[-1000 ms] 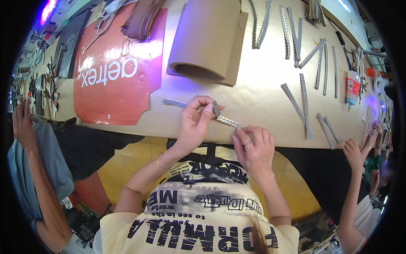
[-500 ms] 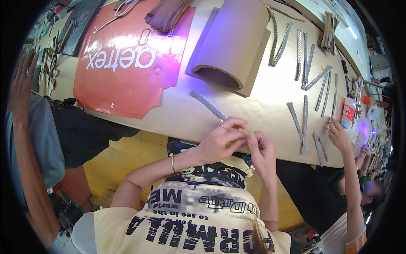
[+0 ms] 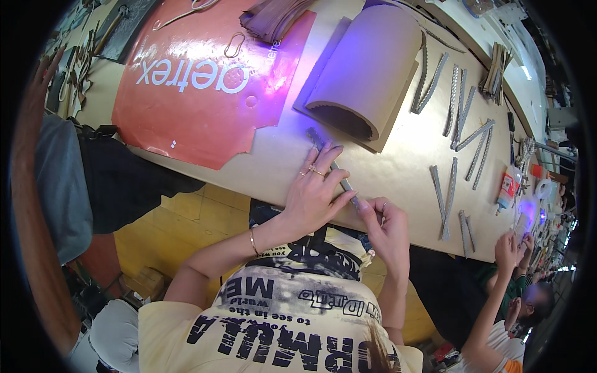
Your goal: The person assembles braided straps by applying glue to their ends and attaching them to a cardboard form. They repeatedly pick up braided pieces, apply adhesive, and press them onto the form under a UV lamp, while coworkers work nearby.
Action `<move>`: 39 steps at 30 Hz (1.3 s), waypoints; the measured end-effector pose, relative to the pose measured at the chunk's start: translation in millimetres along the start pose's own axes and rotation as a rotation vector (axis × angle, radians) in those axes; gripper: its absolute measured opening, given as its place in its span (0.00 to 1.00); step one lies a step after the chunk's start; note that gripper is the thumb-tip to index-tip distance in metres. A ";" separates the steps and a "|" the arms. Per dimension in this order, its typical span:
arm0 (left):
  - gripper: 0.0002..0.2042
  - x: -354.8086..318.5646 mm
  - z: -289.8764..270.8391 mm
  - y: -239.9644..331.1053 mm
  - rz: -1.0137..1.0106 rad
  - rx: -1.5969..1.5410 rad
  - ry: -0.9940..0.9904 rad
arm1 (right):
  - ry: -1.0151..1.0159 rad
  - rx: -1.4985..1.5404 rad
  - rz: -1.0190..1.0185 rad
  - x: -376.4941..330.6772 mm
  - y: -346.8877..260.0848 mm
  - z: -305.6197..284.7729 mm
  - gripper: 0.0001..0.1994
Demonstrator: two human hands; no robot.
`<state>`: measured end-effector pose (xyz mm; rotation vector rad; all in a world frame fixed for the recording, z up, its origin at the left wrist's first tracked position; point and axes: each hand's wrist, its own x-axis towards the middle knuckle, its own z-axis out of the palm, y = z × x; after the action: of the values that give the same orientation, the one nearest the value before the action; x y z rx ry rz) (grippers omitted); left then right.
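Observation:
A narrow grey braided strip [image 3: 346, 185] lies slantwise near the front edge of the table. My left hand [image 3: 313, 191] rests over it, fingers outstretched and apart, with the strip passing beneath them. At the strip's near end, my right hand [image 3: 388, 229] has thumb and fingers closed in a pinch. The exact grip there is partly covered by the thumb. Beyond my hands, a curved brown sheet [image 3: 367, 68] arches on a flat board.
Several similar grey strips [image 3: 439, 193] lie to the right. A red printed sheet [image 3: 205, 118] and a stack of brown strips [image 3: 273, 18] are at left. A glue bottle [image 3: 509, 186] is at far right. Co-workers' arms [image 3: 34, 217] flank me.
My left hand has gone from pinching beside my right hand to spreading out along the strip. The co-worker's hand at right has moved off the table strips, toward the lower right.

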<state>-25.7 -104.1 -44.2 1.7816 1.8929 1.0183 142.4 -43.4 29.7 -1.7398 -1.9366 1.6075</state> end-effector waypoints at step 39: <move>0.38 -6.7 -17.2 -12.3 -0.141 -0.214 0.153 | -0.064 0.447 -0.226 -4.8 -4.9 -25.6 0.09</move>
<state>-45.3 -114.5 -42.5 1.4666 1.8858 1.2821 157.4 -30.3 47.3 -1.2660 -1.5655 1.8452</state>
